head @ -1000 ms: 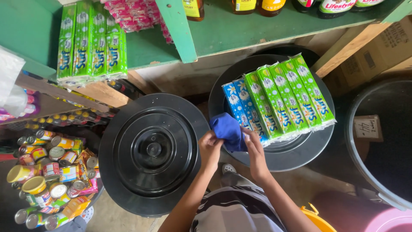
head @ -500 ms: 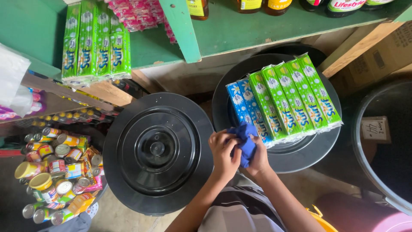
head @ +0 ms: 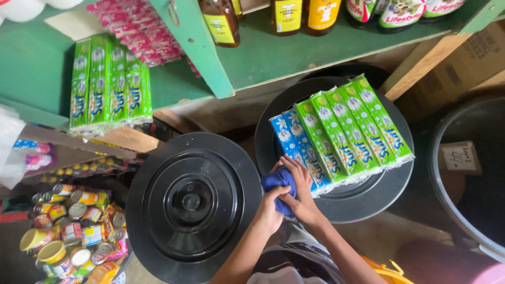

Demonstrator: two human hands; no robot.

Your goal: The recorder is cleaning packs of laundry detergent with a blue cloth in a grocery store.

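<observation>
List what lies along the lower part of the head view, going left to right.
Pile of tin cans → black bin lid with centre knob → left hand → blue cloth → right hand → open dark bin.

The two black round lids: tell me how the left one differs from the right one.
The left black lid is bare on top, so its ringed centre and knob show; the right black lid carries a row of green and blue soap packs that hide its middle. The left lid lies nearer the heap of cans; the right lid sits under the green shelf. Both hands, left hand and right hand, hold a blue cloth at the right lid's edge. Both lids are round, black and flat-lying.
</observation>
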